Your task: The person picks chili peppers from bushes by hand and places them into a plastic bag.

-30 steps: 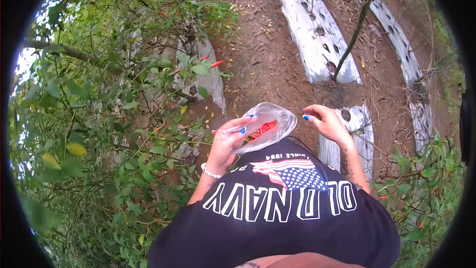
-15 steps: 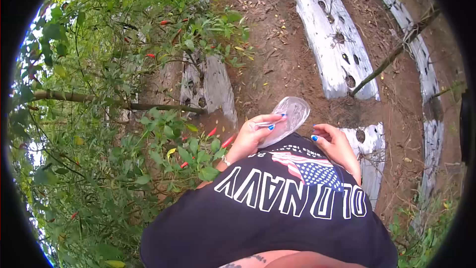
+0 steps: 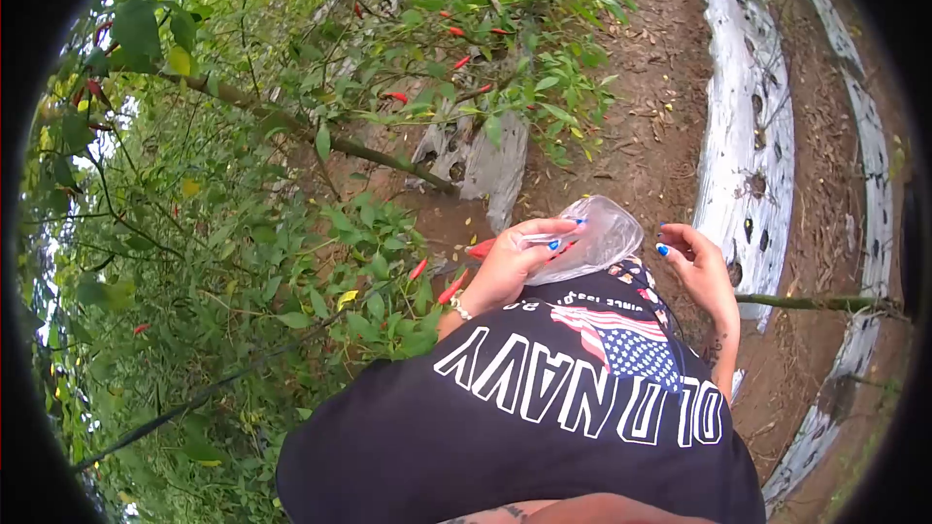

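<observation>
1. The left hand [image 3: 513, 264] pinches a clear plastic bag [image 3: 607, 238] between thumb and fingers; the bag spreads out toward two o'clock from that grip, with some red showing inside.
2. The right hand [image 3: 709, 279] is empty, fingers curled and parted from the thumb; the bag's near edge sits just beside its fingertips, at nine o'clock.
3. Leafy plants [image 3: 379, 320] crowd the left wrist from seven to ten o'clock, a red pepper [image 3: 453, 288] close by.
4. Bare soil [image 3: 652, 116] opens at twelve to one o'clock beyond the bag.
5. A branch [image 3: 815, 303] lies past the right wrist, around three o'clock.
</observation>
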Demonstrator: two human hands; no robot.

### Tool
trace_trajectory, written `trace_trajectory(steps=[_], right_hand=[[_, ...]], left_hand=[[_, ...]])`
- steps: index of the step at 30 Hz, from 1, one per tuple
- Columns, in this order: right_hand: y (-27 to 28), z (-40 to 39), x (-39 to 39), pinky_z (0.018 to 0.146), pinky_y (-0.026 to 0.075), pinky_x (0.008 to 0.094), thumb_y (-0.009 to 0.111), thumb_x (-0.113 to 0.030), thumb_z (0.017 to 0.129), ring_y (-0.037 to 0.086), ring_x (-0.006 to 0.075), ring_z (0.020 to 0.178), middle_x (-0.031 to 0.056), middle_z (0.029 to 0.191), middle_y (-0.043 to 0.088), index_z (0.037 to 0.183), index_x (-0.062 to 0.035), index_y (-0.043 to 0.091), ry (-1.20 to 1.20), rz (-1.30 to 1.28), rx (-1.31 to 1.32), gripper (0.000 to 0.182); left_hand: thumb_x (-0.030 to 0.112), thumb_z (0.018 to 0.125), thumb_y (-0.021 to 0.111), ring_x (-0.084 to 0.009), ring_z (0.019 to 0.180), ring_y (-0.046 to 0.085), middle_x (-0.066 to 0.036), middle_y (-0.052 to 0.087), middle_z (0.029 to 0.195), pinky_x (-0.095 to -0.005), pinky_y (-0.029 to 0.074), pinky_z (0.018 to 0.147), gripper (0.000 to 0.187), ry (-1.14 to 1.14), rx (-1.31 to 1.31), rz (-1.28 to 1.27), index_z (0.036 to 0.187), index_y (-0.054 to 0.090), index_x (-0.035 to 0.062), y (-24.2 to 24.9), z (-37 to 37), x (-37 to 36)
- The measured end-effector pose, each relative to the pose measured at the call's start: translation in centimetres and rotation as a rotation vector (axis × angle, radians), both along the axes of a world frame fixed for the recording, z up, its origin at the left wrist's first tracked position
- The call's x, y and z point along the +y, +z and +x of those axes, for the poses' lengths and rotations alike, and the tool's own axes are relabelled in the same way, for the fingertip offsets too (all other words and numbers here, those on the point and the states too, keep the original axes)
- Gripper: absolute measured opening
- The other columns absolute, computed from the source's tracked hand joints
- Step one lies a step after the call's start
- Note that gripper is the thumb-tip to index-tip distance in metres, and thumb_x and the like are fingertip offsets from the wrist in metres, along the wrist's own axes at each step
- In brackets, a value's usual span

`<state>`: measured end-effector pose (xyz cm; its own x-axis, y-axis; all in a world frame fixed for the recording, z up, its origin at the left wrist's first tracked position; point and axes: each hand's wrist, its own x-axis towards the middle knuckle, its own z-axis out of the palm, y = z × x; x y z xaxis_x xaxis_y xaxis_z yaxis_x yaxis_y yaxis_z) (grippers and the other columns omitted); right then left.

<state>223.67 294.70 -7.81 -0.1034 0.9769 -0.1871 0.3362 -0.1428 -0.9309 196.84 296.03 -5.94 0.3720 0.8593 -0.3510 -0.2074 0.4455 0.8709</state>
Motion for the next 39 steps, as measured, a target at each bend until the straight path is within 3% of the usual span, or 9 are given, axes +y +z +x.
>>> trace_trajectory(steps=[2, 4, 10, 15, 18, 26, 32, 36, 39], right_hand=[[0.2, -0.4, 3.1, 0.076, 0.046, 0.0259, 0.054, 0.000, 0.077, 0.058, 0.0147, 0.086, 0.0096, 0.094, 0.060, 0.104, 0.0020, 0.053, 0.108, 0.049, 0.084, 0.027], [0.6, -1.2, 6.5, 0.076, 0.046, 0.0263, 0.055, -0.002, 0.077, 0.058, 0.0155, 0.085, 0.0102, 0.094, 0.060, 0.103, 0.0015, 0.053, 0.238, 0.099, 0.116, 0.026], [0.3, -2.6, 18.5, 0.072, 0.047, 0.0279, 0.055, -0.004, 0.078, 0.059, 0.0169, 0.083, 0.0115, 0.091, 0.060, 0.100, 0.0004, 0.056, 0.519, 0.250, 0.014, 0.022], [1.8, -3.8, 27.8, 0.074, 0.045, 0.0340, 0.055, -0.005, 0.074, 0.057, 0.0288, 0.083, 0.0158, 0.088, 0.058, 0.097, 0.0000, 0.056, 0.812, 0.434, -0.059, 0.023], [2.8, -2.5, 32.7, 0.070, 0.046, 0.0299, 0.057, -0.006, 0.077, 0.059, 0.0227, 0.082, 0.0136, 0.085, 0.058, 0.098, -0.0001, 0.056, 0.944, 0.576, -0.071, 0.022], [3.7, 3.0, 38.9, 0.078, 0.045, 0.0327, 0.057, -0.008, 0.077, 0.058, 0.0239, 0.089, 0.0122, 0.096, 0.060, 0.102, -0.0015, 0.056, 1.172, 0.157, 0.079, 0.026], [7.2, 4.2, 41.0, 0.075, 0.044, 0.0234, 0.055, -0.008, 0.082, 0.055, 0.0078, 0.084, 0.0026, 0.094, 0.060, 0.101, -0.0013, 0.057, 0.946, -0.073, 0.247, 0.020], [8.3, 0.3, 42.1, 0.073, 0.045, 0.0260, 0.054, -0.004, 0.080, 0.056, 0.0104, 0.083, 0.0036, 0.093, 0.060, 0.099, -0.0022, 0.058, 0.882, 0.199, 0.266, 0.019], [8.6, -4.7, 42.6, 0.073, 0.046, 0.0298, 0.053, -0.001, 0.076, 0.058, 0.0186, 0.082, 0.0081, 0.090, 0.059, 0.093, -0.0027, 0.059, 0.836, 0.804, 0.210, 0.018]], left_hand=[[-0.008, 0.075, 0.045, -0.0141, 0.095, 0.055, -0.015, 0.054, 0.113, -0.0228, 0.041, 0.082, 0.034, 0.074, -0.072, 0.079, 0.108, 0.053, -0.0032, -0.3, 0.1, 0.4], [-0.007, 0.076, 0.046, -0.0218, 0.111, 0.046, -0.016, 0.053, 0.113, -0.0295, 0.032, 0.096, 0.033, 0.131, -0.033, 0.065, 0.108, 0.052, -0.0033, -0.8, -0.2, 1.1], [-0.008, 0.075, 0.040, -0.0133, 0.100, 0.052, -0.011, 0.057, 0.108, -0.0232, 0.041, 0.083, 0.036, 0.459, -0.015, 0.028, 0.108, 0.053, -0.0022, -2.0, 0.0, 3.6], [-0.004, 0.077, 0.046, -0.0172, 0.099, 0.053, -0.012, 0.055, 0.110, -0.0295, 0.042, 0.087, 0.032, 0.809, -0.059, -0.013, 0.109, 0.051, -0.0020, -2.4, 3.0, 7.4], [-0.003, 0.075, 0.050, -0.0146, 0.095, 0.053, -0.013, 0.055, 0.110, -0.0277, 0.042, 0.085, 0.036, 0.907, -0.069, -0.084, 0.110, 0.050, -0.0013, -4.0, 3.9, 9.4], [-0.005, 0.076, 0.048, -0.0008, 0.053, 0.039, -0.017, 0.050, 0.117, -0.0144, 0.028, 0.045, 0.036, 1.062, -0.158, 0.053, 0.112, 0.047, -0.0029, 0.0, 9.8, 15.7], [-0.003, 0.078, 0.049, 0.0015, 0.049, 0.035, -0.014, 0.051, 0.117, -0.0124, 0.026, 0.045, 0.033, 1.053, -0.223, 0.039, 0.110, 0.049, -0.0024, -0.5, 9.1, 18.5], [0.001, 0.080, 0.048, 0.0010, 0.045, 0.033, -0.014, 0.053, 0.114, -0.0143, 0.025, 0.041, 0.030, 1.002, -0.271, 0.099, 0.110, 0.050, -0.0022, -0.7, 7.9, 19.7], [0.006, 0.083, 0.049, 0.0004, 0.044, 0.030, -0.012, 0.057, 0.106, -0.0149, 0.023, 0.041, 0.029, 1.020, -0.276, 0.127, 0.111, 0.049, -0.0014, -0.8, 6.8, 21.0]])
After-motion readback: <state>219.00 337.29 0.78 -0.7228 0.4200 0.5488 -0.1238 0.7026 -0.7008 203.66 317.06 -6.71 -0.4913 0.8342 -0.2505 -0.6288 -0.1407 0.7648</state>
